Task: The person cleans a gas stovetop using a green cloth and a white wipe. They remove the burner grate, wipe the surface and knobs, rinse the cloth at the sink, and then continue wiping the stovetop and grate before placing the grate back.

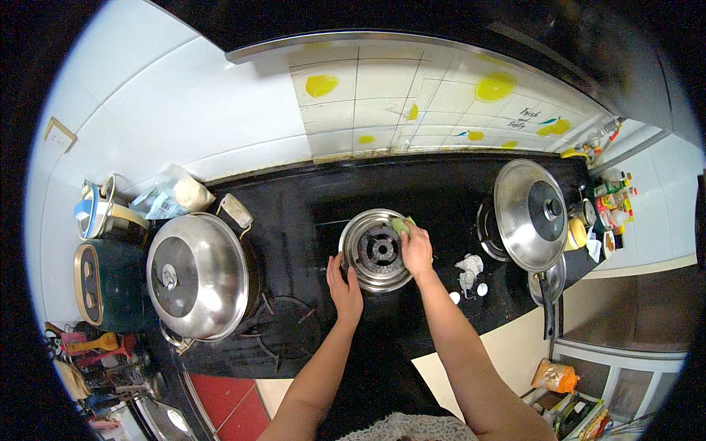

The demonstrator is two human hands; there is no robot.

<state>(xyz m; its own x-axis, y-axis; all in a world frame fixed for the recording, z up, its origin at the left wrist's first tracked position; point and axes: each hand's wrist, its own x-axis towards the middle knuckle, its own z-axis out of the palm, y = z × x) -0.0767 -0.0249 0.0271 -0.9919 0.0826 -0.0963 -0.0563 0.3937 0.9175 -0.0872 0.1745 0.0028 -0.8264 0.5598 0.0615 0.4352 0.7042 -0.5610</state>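
Observation:
A round steel gas burner ring [380, 281] with a dark burner head [382, 249] at its centre sits in the black glass cooktop before me. My right hand [417, 249] presses a green cloth or sponge [402, 224] onto the ring's upper right rim. On the other side, my left hand [346, 288] rests against the ring's lower left edge, its fingers extended and thumb apart, holding nothing. A black pan support [288, 326] lies on the cooktop to the left. A crumpled greyish cloth or foil [470, 267] lies right of my right forearm, near white round knobs [482, 289].
At left stand a large lidded steel wok [220, 275], a dark green appliance [118, 286] and plastic bags [187, 190]. A second lidded pan [510, 220] sits at right, near a black-handled pan [546, 308] and several bottles [612, 201]. A range hood edge [353, 37] runs overhead.

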